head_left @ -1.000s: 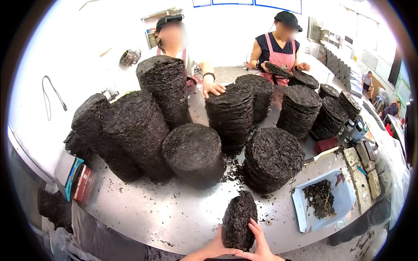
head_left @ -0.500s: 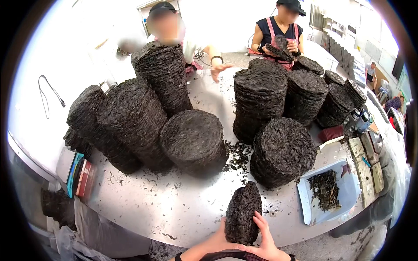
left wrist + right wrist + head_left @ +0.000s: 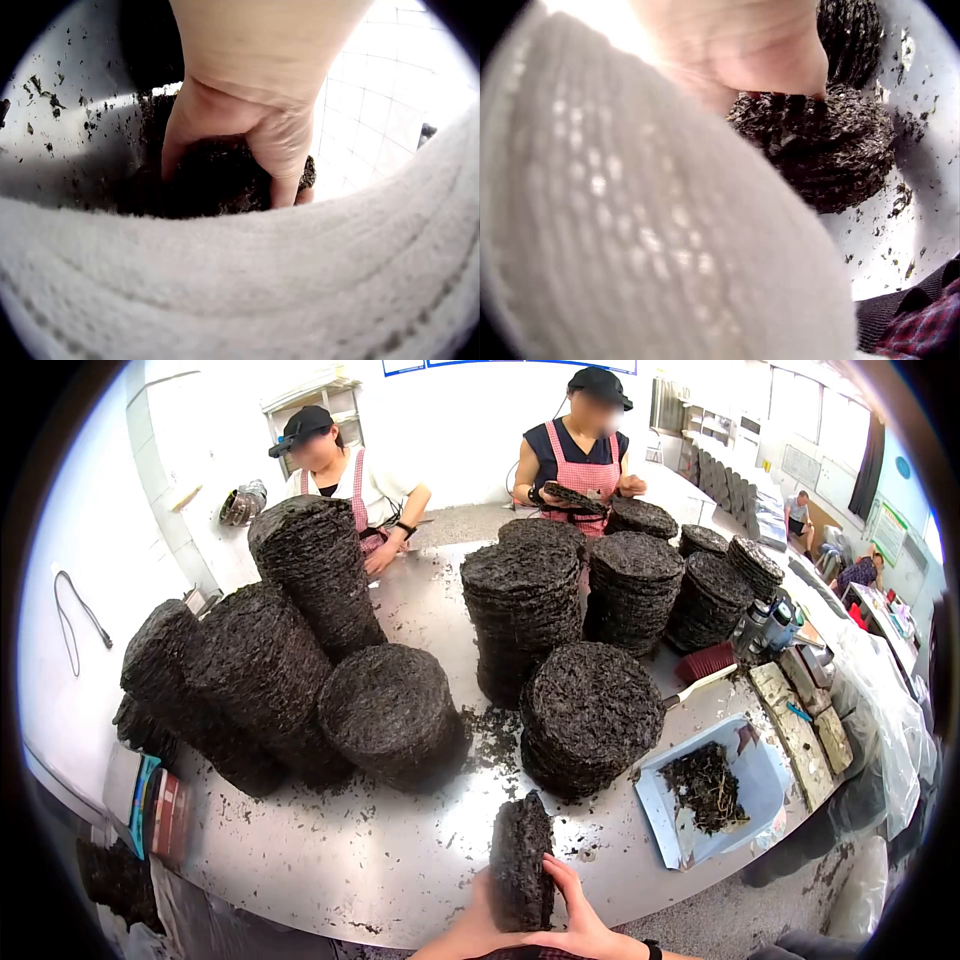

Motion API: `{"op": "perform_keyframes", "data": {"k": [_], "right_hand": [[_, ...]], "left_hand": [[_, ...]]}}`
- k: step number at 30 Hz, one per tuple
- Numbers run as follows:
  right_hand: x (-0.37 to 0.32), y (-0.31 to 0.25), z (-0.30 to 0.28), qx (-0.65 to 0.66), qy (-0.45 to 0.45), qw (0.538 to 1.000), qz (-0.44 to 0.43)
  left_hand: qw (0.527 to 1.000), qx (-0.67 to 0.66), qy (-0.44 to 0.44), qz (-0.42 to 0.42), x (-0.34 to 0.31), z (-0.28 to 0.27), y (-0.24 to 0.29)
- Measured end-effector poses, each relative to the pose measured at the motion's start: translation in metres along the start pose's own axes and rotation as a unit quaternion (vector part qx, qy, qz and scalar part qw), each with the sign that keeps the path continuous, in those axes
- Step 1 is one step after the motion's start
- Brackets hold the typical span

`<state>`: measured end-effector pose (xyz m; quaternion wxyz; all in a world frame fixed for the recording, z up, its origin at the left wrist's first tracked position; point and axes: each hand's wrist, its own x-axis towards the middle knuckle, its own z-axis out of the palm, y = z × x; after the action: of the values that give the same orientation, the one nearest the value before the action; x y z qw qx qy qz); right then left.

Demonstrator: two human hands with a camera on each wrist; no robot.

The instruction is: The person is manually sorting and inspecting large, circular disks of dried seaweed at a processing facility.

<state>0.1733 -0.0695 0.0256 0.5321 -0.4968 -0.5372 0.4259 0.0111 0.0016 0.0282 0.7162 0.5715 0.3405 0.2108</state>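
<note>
At the front edge of the metal table, a small stack of dark round sheets [image 3: 521, 860] stands on its side between both hands. The left hand [image 3: 478, 920] grips its left side, and the right hand [image 3: 575, 920] grips its right side with the fingers along the face. In the left wrist view the left hand [image 3: 240, 127] straddles the dark stack [image 3: 225, 176], thumb and fingers on either side. The right wrist view has the right hand [image 3: 742, 56] against the layered stack [image 3: 825, 150], its fingertips hidden.
Tall dark stacks [image 3: 390, 715] stand across the metal table [image 3: 400, 860]. A blue dustpan [image 3: 655, 810] with scraps and a red brush [image 3: 705, 662] lie to the right. Two people in checked aprons [image 3: 580, 478] are at the far side, one holding dark sheets.
The person at the far left has drawn an arm back from the table's middle. A stack there now stands farther right, beside others. The held stack looks narrower, turned more edge-on.
</note>
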Motion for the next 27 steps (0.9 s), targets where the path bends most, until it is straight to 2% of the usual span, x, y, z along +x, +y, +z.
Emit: {"op": "perform_keyframes", "data": {"k": [2,5,8,9,10,11,13,14,15,17,18,21,22,25,27], "right_hand": [[0.002,0.002,-0.004,-0.001,-0.034,0.998,0.053],[0.006,0.002,-0.020,-0.038,-0.088,0.995,0.040],[0.014,-0.021,-0.023,-0.082,-0.076,0.993,0.030],[0.016,-0.020,-0.026,-0.113,-0.062,0.992,0.015],[0.018,-0.016,-0.031,-0.143,-0.048,0.989,0.000],[0.021,-0.013,-0.037,-0.174,-0.034,0.984,-0.014],[0.029,-0.032,-0.045,-0.196,0.058,0.979,0.012],[0.034,-0.031,-0.051,-0.191,0.102,0.976,-0.019],[0.032,-0.035,-0.056,-0.155,0.134,0.978,0.030],[0.030,-0.019,-0.065,0.048,0.205,0.975,0.069],[0.030,-0.021,-0.071,0.092,0.184,0.976,0.073],[0.032,-0.020,-0.072,0.152,0.181,0.970,0.061],[0.034,-0.022,-0.071,0.180,0.180,0.964,0.074],[0.036,-0.023,-0.069,0.231,0.190,0.950,0.090],[0.038,-0.017,-0.071,0.261,0.198,0.940,0.094]], "left_hand": [[0.999,-0.032,0.006,0.018,0.001,0.003,0.002],[0.998,-0.038,0.012,0.048,0.001,0.005,0.003],[0.988,0.014,0.081,0.129,0.004,-0.002,-0.028],[0.979,0.039,0.116,0.160,0.002,-0.004,-0.034],[0.979,0.035,0.151,0.130,-0.002,-0.007,-0.040],[0.982,0.048,0.147,0.112,-0.004,-0.016,-0.044],[0.987,0.075,0.133,0.057,-0.018,-0.032,-0.035],[0.986,0.003,0.147,0.080,-0.020,-0.032,-0.028],[0.986,-0.006,0.152,0.070,-0.021,-0.036,-0.030],[0.985,-0.025,0.161,0.055,-0.026,-0.046,-0.043],[0.983,-0.043,0.173,0.048,-0.025,-0.047,-0.046],[0.980,-0.098,0.169,0.027,-0.024,-0.045,-0.047],[0.964,-0.156,0.214,-0.028,-0.027,-0.041,-0.050],[0.989,-0.091,0.113,-0.041,-0.028,-0.039,-0.039],[0.984,-0.130,0.120,-0.038,-0.024,-0.034,-0.030]]}}
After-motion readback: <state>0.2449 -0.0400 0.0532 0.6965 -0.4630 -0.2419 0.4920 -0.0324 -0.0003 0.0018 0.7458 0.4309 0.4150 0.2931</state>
